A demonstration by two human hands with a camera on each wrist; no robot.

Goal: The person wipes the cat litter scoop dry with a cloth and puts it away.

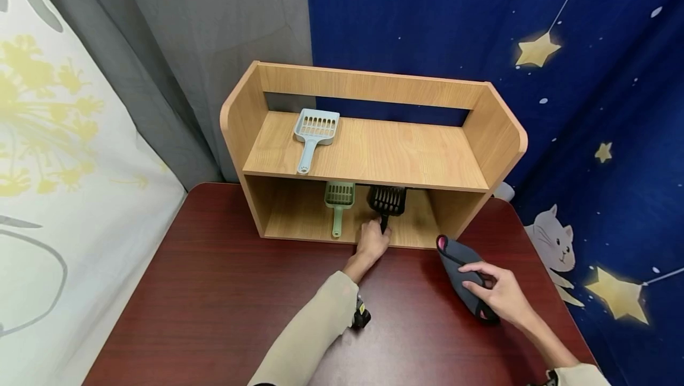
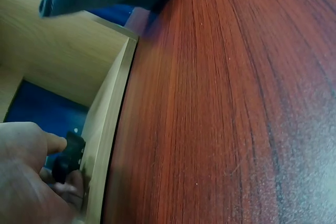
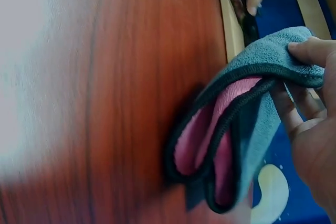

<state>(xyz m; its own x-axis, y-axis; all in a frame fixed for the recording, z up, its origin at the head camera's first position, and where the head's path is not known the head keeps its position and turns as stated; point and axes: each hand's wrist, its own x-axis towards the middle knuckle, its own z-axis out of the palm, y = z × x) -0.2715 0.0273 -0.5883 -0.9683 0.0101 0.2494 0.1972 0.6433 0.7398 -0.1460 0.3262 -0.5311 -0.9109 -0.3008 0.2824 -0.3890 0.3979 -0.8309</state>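
On the lower shelf lies a black slotted litter scoop (image 1: 388,200), and my left hand (image 1: 373,240) grips its handle at the shelf's front edge. The left wrist view shows fingers and thumb around the dark handle (image 2: 73,153). My right hand (image 1: 499,291) pinches a folded grey cloth (image 1: 462,273) with black edging, held over the table at the shelf's right front. Pink lining (image 3: 197,140) shows inside its folds in the right wrist view. Left of the black scoop is a green litter scoop (image 1: 339,195). A light blue litter scoop (image 1: 317,127) lies on the upper shelf.
The two-tier wooden shelf (image 1: 406,151) stands on a dark red wooden table (image 1: 214,291), with upright side panels at both ends. Behind it hang a grey curtain (image 1: 214,35) and a blue star-patterned curtain (image 1: 427,18). A white and yellow patterned cloth (image 1: 59,166) hangs at the left.
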